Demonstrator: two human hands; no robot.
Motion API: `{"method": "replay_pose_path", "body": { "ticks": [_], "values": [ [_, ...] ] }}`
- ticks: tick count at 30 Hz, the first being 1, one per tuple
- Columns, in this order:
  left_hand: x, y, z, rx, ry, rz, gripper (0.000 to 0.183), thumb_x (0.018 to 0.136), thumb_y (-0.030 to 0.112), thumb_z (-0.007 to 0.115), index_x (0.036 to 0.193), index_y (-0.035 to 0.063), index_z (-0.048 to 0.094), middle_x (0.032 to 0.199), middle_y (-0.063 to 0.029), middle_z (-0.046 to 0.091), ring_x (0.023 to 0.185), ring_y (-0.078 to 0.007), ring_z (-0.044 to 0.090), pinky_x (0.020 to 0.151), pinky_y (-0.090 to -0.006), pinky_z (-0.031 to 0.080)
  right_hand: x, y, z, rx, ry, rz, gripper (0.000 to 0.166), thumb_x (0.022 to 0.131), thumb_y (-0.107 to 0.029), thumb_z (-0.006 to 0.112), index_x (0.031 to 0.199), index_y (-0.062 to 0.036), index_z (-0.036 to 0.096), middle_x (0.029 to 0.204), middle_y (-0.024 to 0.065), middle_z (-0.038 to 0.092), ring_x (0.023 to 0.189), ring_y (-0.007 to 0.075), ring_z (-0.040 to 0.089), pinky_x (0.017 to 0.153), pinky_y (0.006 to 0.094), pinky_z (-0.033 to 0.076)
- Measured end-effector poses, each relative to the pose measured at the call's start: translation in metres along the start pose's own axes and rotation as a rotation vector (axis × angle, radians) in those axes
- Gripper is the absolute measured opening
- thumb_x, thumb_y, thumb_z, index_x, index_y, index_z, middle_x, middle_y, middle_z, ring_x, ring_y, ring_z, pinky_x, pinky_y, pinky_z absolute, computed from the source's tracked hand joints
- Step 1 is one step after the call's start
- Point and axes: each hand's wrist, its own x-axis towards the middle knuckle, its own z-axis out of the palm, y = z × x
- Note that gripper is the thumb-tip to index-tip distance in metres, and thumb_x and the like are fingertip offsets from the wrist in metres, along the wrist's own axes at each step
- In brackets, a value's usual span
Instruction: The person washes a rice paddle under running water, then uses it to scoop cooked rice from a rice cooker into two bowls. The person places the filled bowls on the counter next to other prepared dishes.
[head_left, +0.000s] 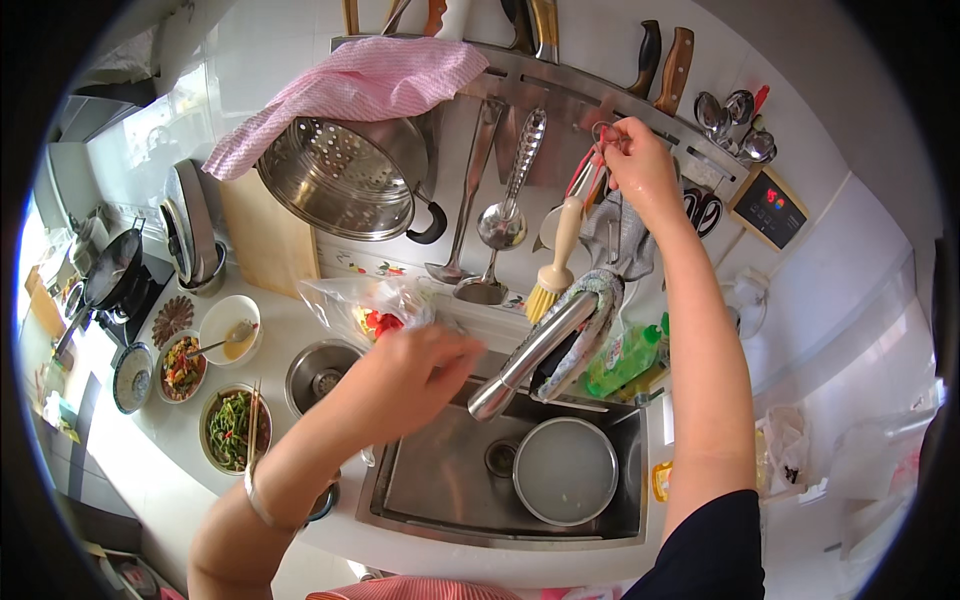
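My right hand (637, 161) is raised to the metal wall rack (570, 82), its fingertips closed on a wire ring with a red cord. Just below, a wooden-handled brush with pale bristles (556, 277) hangs beside a grey mesh cloth (619, 232). My left hand (409, 375), slightly blurred, is over the counter left of the steel faucet (517, 367); its fingers are bent and I cannot tell if they hold anything. Behind it lies a clear plastic bag (360, 304) with red and yellow contents. A round pan of cloudy water (566, 471) stands in the sink (442, 480).
A steamer pot (345, 187) and pink cloth (375, 75) hang from the rack, where knives (673, 71) stand. Left on the counter are a bowl of green beans with chopsticks (229, 431), another dish (182, 367) and a white bowl with a spoon (225, 322). Green detergent (622, 360) stands behind the sink.
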Motion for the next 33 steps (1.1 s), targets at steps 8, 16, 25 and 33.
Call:
{"method": "replay_pose_path", "body": {
  "ticks": [8, 16, 25, 33],
  "values": [
    [0.145, -0.024, 0.018, -0.201, 0.505, 0.036, 0.042, 0.083, 0.021, 0.060, 0.121, 0.0035, 0.054, 0.106, -0.0150, 0.064, 0.084, -0.0238, 0.065, 0.075, -0.0336, 0.050, -0.001, -0.011, -0.001, 0.250, -0.291, -0.076, 0.003, 0.092, -0.007, 0.049, 0.095, -0.0054, 0.049, 0.078, 0.0037, 0.063, 0.053, 0.0025, 0.044, 0.047, 0.0181, 0.035],
    [0.173, 0.005, 0.017, -0.801, 0.186, -0.271, 0.022, 0.096, 0.024, 0.049, 0.100, 0.0046, 0.059, 0.077, 0.0020, 0.054, 0.075, -0.0085, 0.057, 0.068, -0.0235, 0.045, -0.012, -0.005, -0.006, 0.321, -0.248, 0.066, 0.004, 0.091, -0.012, 0.050, 0.090, -0.0110, 0.046, 0.088, 0.0031, 0.067, 0.053, 0.0018, 0.044, 0.044, 0.0175, 0.033],
    [0.146, -0.001, 0.024, -1.124, 0.077, -0.455, 0.016, 0.095, 0.018, 0.046, 0.092, 0.0058, 0.055, 0.076, -0.0003, 0.055, 0.060, -0.0085, 0.048, 0.058, -0.0228, 0.042, -0.005, 0.032, -0.001, 0.130, 0.093, 0.327, 0.026, 0.083, -0.028, 0.067, 0.085, -0.0055, 0.053, 0.065, -0.0018, 0.053, 0.049, 0.0053, 0.049, 0.040, 0.0209, 0.036],
    [0.138, -0.008, 0.021, -1.135, 0.088, -0.503, 0.015, 0.094, 0.019, 0.049, 0.097, 0.0064, 0.057, 0.080, -0.0010, 0.058, 0.064, -0.0075, 0.049, 0.060, -0.0224, 0.042, -0.004, 0.014, 0.033, -0.187, 0.165, 0.218, 0.033, 0.082, -0.021, 0.066, 0.093, 0.0039, 0.047, 0.083, 0.0192, 0.065, 0.056, 0.0227, 0.065, 0.049, 0.0307, 0.052]
  ]
}}
